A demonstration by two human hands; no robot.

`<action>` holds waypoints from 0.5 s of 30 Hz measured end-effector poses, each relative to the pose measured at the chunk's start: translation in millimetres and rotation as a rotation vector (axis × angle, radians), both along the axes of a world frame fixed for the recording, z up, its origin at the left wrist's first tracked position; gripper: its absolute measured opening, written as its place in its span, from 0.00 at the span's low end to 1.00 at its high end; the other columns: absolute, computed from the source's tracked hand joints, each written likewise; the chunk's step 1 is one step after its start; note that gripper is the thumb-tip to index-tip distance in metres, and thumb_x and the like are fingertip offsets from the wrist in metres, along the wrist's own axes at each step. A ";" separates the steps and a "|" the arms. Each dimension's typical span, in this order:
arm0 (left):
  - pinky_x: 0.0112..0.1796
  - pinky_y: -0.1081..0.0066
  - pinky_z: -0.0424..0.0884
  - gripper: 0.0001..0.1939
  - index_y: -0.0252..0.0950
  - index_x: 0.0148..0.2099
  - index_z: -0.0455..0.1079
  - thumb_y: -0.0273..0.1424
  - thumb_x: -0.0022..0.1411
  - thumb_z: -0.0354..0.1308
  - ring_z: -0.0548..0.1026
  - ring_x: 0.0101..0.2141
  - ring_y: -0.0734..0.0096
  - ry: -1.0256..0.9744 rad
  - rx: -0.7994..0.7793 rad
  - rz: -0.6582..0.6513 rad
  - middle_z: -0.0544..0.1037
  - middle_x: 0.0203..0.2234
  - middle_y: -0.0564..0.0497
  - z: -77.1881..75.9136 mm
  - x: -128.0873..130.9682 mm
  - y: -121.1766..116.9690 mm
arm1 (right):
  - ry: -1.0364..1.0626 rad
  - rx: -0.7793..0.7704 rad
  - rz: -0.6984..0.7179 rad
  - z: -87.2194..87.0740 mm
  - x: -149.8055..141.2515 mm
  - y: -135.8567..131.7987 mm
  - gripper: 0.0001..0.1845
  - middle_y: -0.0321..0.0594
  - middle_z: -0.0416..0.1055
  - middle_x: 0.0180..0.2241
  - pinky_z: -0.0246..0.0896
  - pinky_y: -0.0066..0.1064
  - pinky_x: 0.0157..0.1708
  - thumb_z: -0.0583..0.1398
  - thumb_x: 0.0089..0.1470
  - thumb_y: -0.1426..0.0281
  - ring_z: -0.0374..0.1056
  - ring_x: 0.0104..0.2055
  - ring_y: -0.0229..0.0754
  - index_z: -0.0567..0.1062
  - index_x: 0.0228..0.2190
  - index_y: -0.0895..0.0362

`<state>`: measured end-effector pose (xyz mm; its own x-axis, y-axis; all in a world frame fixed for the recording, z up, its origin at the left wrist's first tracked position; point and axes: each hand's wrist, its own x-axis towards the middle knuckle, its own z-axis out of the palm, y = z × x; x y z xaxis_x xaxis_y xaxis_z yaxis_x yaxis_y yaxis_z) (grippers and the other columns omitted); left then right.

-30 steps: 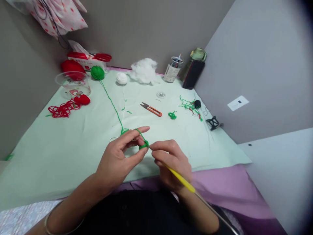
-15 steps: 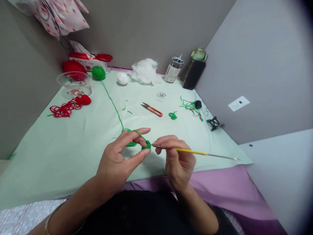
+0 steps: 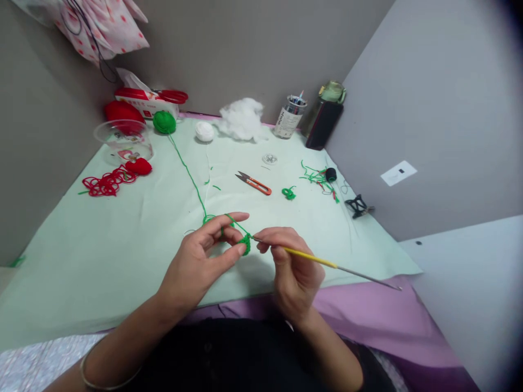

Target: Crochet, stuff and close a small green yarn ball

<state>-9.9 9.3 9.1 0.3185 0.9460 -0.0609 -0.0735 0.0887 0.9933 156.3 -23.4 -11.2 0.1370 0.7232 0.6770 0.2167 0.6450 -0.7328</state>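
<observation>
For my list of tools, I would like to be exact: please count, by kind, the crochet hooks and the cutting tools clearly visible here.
Yellow-gripped crochet hook: 1
Orange thread snips: 1
Red-handled scissors: 1
Total: 3

The crochet piece (image 3: 247, 246) is green, the hook (image 3: 316, 258) yellow and silver, the hanging fabric (image 3: 108, 27) pink with red dots.
</observation>
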 end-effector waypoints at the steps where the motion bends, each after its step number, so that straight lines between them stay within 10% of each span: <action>1: 0.53 0.69 0.69 0.16 0.46 0.54 0.78 0.31 0.64 0.67 0.76 0.43 0.71 -0.015 -0.011 0.005 0.76 0.34 0.56 -1.3 -0.7 0.1 | 0.001 -0.004 0.009 0.8 0.5 -0.2 0.14 0.41 0.78 0.38 0.69 0.38 0.38 0.56 0.69 0.77 0.74 0.40 0.44 0.80 0.46 0.53; 15: 0.51 0.73 0.70 0.17 0.50 0.54 0.79 0.30 0.64 0.67 0.75 0.42 0.73 -0.017 0.001 0.014 0.77 0.36 0.57 0.1 -2.0 -1.9 | 0.310 -0.187 0.185 1.3 2.3 3.3 0.11 0.40 0.78 0.38 0.68 0.34 0.35 0.56 0.71 0.71 0.71 0.34 0.38 0.80 0.41 0.53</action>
